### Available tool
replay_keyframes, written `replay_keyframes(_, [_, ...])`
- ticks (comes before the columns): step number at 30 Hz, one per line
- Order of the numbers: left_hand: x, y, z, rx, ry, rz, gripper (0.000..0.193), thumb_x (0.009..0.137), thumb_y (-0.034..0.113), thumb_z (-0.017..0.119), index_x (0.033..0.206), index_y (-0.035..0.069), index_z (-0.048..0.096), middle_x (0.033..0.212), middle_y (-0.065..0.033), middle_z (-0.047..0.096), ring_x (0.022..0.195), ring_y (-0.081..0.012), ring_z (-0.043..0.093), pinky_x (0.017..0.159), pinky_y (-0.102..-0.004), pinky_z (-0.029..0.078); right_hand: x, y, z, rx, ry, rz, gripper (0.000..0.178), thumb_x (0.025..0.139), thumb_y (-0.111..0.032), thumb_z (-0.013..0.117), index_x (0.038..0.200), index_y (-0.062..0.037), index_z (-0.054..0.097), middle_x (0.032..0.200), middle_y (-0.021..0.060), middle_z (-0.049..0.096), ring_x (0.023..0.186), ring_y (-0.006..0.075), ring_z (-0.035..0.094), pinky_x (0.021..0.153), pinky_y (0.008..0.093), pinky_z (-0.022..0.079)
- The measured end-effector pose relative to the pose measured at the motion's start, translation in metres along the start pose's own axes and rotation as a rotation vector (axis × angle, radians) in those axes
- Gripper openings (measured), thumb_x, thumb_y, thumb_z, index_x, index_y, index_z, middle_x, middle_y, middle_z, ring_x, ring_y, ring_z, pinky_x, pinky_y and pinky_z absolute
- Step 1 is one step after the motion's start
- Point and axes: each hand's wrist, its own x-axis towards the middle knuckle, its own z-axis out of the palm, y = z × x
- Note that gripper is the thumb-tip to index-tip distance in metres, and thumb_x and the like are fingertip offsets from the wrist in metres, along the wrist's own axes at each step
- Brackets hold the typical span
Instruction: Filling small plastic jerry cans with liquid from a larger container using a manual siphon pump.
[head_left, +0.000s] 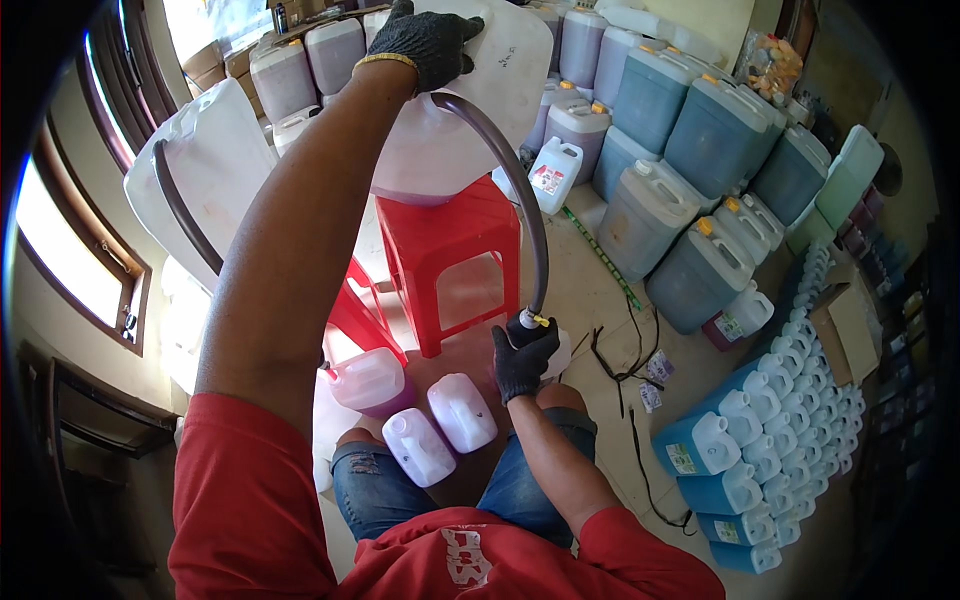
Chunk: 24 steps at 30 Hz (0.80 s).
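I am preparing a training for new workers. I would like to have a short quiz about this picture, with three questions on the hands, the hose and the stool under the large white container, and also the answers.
1. True or false: the left hand, up at the large white container, wears a dark glove.

2. What does the right hand hold?
A. A cardboard box
B. The lower end of the dark hose
C. An orange cap

3. Fill in the colour: the stool under the large white container is ____.

Key: 1. True. 2. B. 3. Red.
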Motion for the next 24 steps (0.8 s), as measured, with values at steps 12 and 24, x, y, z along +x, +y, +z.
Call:
replay_keyframes(12, [-0.011, -0.002, -0.009, -0.005, 0.006, -0.021, 0.057, 0.093, 0.031, 0.072, 0.148, 0.022, 0.059, 0.116, -0.0104, 0.077, 0.112, -0.0265, 0.069, 0.113, -0.0466, 0.031, 0.031, 0.001, -0.004, 0.075, -0.227, 0.163, 0.068, 0.072, -0.022, 0.093, 0.126, -0.0020, 0.056, 0.116, 0.0186, 0.066, 0.109, 0.0362, 0.067, 0.095, 0.0474, 0.054])
replay_keyframes(24, [-0.011, -0.005, -0.008, 0.000, 0.000, -0.032, 0.055, 0.094, 0.031, 0.070, 0.148, 0.022, 0.059, 0.119, -0.0102, 0.076, 0.114, -0.0268, 0.068, 0.113, -0.0456, 0.032, 0.044, 0.019, -0.017, 0.051, -0.343, 0.044, 0.038, 0.085, -0.038, 0.084, 0.099, -0.0043, 0.073, 0.072, 0.0123, 0.073, 0.066, 0.0304, 0.073, 0.063, 0.0431, 0.055])
